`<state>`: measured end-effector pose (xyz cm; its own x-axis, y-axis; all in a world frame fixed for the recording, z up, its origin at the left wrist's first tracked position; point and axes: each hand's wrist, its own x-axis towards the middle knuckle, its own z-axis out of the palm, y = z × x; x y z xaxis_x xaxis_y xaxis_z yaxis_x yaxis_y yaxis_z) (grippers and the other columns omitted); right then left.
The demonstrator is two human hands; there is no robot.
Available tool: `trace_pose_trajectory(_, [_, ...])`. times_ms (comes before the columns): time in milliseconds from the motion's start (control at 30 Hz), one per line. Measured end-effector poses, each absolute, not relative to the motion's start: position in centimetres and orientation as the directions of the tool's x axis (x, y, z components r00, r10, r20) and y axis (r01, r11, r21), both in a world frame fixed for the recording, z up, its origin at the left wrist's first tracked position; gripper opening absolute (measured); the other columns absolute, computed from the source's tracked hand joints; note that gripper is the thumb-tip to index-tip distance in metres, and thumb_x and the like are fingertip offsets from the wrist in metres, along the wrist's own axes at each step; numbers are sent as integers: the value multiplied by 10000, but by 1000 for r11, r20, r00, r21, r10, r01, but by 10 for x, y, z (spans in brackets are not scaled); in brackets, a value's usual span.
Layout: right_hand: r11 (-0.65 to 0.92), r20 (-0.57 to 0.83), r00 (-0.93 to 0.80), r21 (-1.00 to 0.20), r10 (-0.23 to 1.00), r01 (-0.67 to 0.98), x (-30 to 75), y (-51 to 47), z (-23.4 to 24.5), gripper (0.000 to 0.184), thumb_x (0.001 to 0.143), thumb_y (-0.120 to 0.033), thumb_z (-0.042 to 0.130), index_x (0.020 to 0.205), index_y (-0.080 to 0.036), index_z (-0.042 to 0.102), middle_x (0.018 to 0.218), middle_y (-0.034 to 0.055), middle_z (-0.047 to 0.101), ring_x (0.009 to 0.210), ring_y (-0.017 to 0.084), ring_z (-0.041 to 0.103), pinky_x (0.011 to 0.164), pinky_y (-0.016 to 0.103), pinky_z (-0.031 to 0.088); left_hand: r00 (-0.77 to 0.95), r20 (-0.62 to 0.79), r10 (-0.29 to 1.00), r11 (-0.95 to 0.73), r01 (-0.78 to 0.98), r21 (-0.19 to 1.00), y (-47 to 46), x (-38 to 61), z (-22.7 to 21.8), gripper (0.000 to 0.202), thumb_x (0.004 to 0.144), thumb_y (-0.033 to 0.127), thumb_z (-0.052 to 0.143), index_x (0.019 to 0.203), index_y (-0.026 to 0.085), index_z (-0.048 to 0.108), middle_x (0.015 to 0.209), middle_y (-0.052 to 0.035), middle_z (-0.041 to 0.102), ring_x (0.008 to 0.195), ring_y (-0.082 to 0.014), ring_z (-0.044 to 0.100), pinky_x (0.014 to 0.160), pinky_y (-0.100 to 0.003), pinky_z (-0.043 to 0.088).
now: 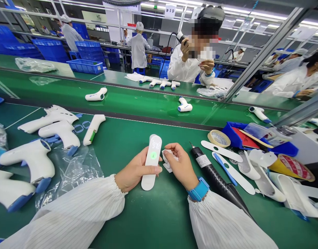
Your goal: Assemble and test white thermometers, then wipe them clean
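My left hand (138,169) is closed around a long white plastic part with rounded ends (149,180), its thumb across the lower half. A round green dot and some faint marks show on the part's upper face. Just to the right, my right hand (181,165) pinches a crumpled white wipe (168,162) beside the part's edge. A blue band circles my right wrist. Beyond my left hand lies a white handle-shaped piece (97,125) with a green strip. Right of my right hand rests a black corded power screwdriver (209,167).
Several white thermometer-like housings (36,160) lie at the left by a clear plastic bag (76,169). On the right are white shell pieces (268,183), a tape roll (219,138) and a blue tray (286,147). A green conveyor (138,103) carries white devices; a co-worker (185,62) sits beyond.
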<state>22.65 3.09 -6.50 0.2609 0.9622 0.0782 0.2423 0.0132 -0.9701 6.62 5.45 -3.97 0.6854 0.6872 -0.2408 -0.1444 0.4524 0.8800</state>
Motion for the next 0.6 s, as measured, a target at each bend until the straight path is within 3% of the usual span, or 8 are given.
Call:
trace_pose_trajectory(367, [3, 64, 236, -968, 970, 250, 225, 28, -63, 143, 763, -300, 543, 858, -194, 528, 807, 22, 591, 724, 161, 551, 649, 295, 441, 674, -239, 699, 454, -160, 877, 56, 66, -38, 449, 636, 173, 710, 1014, 201, 469, 884, 9, 526, 672, -96, 515, 626, -252, 390])
trace_pose_trajectory(600, [-28, 24, 225, -973, 974, 227, 223, 26, -61, 153, 764, -304, 535, 861, -186, 529, 788, 20, 581, 683, 147, 535, 613, 278, 425, 674, -245, 696, 448, -141, 883, 55, 66, -34, 469, 659, 167, 691, 1052, 189, 436, 771, 24, 538, 651, -93, 501, 604, -233, 369])
